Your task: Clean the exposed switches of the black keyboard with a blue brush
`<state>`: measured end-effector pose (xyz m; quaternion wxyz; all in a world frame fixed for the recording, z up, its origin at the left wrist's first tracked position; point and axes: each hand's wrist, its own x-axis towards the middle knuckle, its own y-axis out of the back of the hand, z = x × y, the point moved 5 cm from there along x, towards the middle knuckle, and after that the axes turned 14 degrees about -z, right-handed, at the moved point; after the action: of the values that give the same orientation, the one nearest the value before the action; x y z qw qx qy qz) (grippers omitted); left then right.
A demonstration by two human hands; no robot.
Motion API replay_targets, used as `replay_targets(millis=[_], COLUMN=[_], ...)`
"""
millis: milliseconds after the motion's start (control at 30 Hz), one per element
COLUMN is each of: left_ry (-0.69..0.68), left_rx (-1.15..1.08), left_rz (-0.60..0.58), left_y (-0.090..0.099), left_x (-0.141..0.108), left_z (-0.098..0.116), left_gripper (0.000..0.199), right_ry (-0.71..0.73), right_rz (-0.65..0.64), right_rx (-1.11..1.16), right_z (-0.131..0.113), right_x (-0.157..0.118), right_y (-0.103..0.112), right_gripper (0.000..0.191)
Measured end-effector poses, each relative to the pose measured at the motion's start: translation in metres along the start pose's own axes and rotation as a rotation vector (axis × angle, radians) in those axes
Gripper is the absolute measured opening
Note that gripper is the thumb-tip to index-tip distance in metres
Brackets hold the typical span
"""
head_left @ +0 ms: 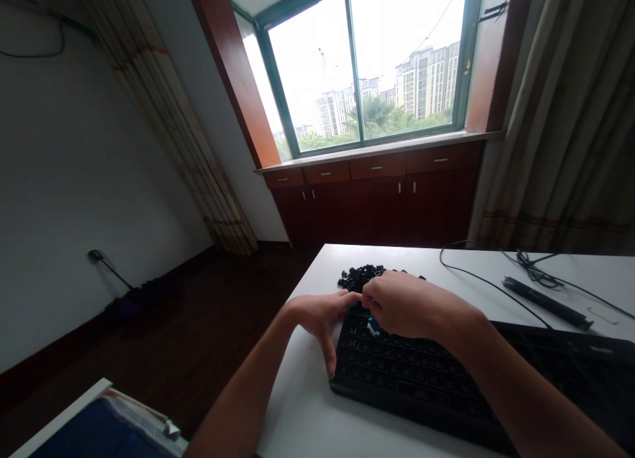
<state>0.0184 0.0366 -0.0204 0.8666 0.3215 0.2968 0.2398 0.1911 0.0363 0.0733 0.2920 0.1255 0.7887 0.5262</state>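
Note:
A black keyboard (417, 385) lies on the white table, its keycaps off over much of its left part. My left hand (320, 316) grips its left end, the thumb against the side edge and the fingers reaching to the back corner. Over that same corner my right hand (404, 304) is closed, its fingertips close to those of my left hand; whatever it pinches is hidden. A small blue and white thing (374, 326) shows just under my right hand, too small to name. Behind both hands sits a pile of loose black keycaps (360, 276), partly covered by my right hand.
On the white table (307, 405), a long black bar-shaped part (546, 302), a thin bent metal piece (602, 316) and a coiled black cable (538, 273) lie behind the keyboard. A low red-brown cabinet (377, 203) stands under the window. A dark umbrella (139, 299) leans at the left wall.

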Motion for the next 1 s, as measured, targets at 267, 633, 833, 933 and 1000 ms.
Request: replay_targets(millis=[267,633,833,933,1000], left_ry=[0.028,0.081,0.072,0.065,0.067], left_rx=[0.023,0.011,0.017,0.024,0.029], left_rz=[-0.015,-0.056,-0.044,-0.034,-0.029], left_y=[0.0,-0.001,-0.001,-0.002,-0.002], left_x=[-0.001,-0.001,-0.002,-0.001,-0.001], left_z=[-0.001,0.001,0.0,0.001,0.001], left_gripper=[0.138,0.137,0.137,0.137,0.138], right_ry=[-0.03,-0.117,-0.233,-0.215,-0.142], right_rz=[-0.049,-0.029,-0.01,-0.034,-0.051], right_rx=[0.001,-0.055,-0.084,-0.078,-0.073], right_z=[0.003,0.004,0.009,0.009,0.005], right_x=[0.005,-0.009,-0.014,-0.009,-0.004], right_y=[-0.005,0.004,0.007,0.002,-0.002], right_gripper=[0.028,0.024,0.02,0.021,0.022])
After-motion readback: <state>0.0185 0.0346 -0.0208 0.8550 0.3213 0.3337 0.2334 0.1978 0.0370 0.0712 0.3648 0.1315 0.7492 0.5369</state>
